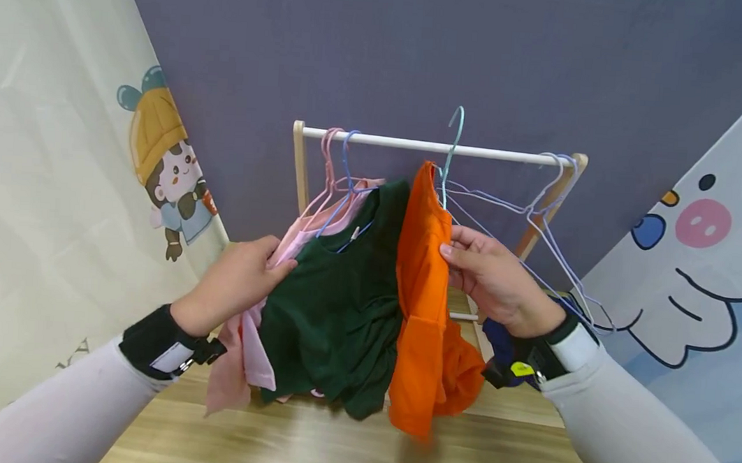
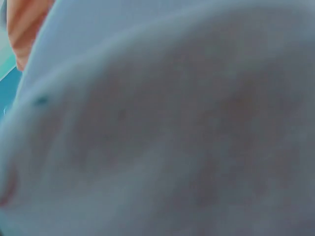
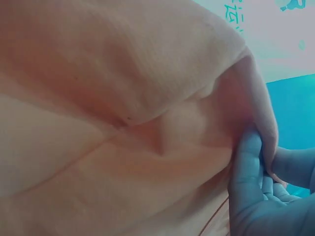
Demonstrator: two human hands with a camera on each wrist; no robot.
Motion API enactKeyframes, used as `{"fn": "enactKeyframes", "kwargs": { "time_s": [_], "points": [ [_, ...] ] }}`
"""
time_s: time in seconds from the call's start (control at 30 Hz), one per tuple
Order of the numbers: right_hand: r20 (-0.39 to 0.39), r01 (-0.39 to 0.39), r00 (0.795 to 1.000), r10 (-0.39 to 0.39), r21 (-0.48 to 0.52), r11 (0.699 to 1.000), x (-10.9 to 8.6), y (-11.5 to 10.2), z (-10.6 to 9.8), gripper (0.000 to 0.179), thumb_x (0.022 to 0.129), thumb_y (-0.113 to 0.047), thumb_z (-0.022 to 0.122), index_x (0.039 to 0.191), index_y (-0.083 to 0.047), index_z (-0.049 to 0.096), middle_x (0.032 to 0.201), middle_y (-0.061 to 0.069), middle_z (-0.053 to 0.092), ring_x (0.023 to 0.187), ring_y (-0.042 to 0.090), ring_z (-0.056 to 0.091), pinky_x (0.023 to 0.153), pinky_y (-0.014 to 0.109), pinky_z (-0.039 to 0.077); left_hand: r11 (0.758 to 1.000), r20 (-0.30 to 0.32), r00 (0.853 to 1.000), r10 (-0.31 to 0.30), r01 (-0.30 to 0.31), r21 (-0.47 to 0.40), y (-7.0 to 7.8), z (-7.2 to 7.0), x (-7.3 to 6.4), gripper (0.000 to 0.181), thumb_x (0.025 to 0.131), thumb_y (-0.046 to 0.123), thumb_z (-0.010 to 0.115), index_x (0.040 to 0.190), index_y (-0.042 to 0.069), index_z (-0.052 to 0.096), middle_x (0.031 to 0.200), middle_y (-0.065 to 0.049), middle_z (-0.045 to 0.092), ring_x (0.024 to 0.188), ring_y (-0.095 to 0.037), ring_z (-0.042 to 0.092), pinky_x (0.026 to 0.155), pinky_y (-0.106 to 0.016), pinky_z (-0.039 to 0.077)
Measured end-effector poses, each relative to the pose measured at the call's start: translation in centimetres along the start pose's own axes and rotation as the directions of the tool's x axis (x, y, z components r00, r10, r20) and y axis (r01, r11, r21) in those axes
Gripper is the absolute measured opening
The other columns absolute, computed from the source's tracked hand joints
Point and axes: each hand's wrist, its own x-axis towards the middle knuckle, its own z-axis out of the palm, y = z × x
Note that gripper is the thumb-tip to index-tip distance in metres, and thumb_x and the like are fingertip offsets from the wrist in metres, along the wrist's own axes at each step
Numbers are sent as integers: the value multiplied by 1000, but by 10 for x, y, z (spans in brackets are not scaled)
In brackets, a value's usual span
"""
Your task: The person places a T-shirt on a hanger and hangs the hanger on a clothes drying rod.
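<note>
My left hand [image 1: 239, 277] grips the shoulder of a pink shirt [image 1: 291, 241], its thumb lying over the edge of the dark green shirt [image 1: 336, 292] beside it. Pink hangers [image 1: 328, 161] and a blue hanger [image 1: 346, 153] hook over the white rail [image 1: 394, 142]. On the right, my right hand [image 1: 494, 276] pinches the shoulder of an orange shirt [image 1: 422, 276] between thumb and fingers. That shirt is on a mint hanger [image 1: 454, 141], whose hook rises above the rail. Pale blurred cloth [image 2: 172, 123] fills the left wrist view. Orange cloth [image 3: 147, 98] covers much of the right wrist view.
Bare lilac hangers [image 1: 552, 199] hang at the rail's right end, near the rack's wooden post [image 1: 545, 212]. Dark blue cloth [image 1: 497, 343] lies low behind my right wrist. A grey wall [image 1: 418, 59] stands behind; printed curtains [image 1: 53, 173] flank the wood-grain surface [image 1: 309, 445].
</note>
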Motion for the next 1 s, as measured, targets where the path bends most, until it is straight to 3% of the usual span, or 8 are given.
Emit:
{"fn": "enactKeyframes", "kwargs": {
  "time_s": [0.17,0.4,0.87,1.0],
  "points": [
    [-50,26,998,-26,0,1000,27,-4,12,37,91,-14,58,124,-3,46,102,8,63,87,22,62,76,29,56,1000,-21,1000,-17,17,-5,5,0,-3,29,87,37,61,99,10,59,70,-6,59,53,-15,52,44,-27,48],
    [-98,25,995,-23,14,1000,58,23,30,30,90,-13,59,118,-4,50,93,5,61,81,20,60,70,25,56,1000,-59,998,2,-2,-5,14,3,-4,26,90,38,57,91,12,59,63,-4,54,51,-16,49,43,-31,45],
    [-158,37,987,-14,141,989,86,67,52,20,91,-12,57,109,-5,53,91,3,61,78,18,58,67,25,56,993,-28,997,-71,68,-94,17,11,-4,28,91,42,54,92,14,57,62,-6,51,51,-19,48,43,-33,44],
    [-166,44,986,-27,101,994,89,80,57,17,91,-15,59,104,-5,54,91,5,60,79,20,58,69,27,57,989,-13,995,-95,93,-115,18,12,-4,27,91,42,54,91,15,56,62,-6,50,52,-20,48,43,-33,44]
  ]
}}
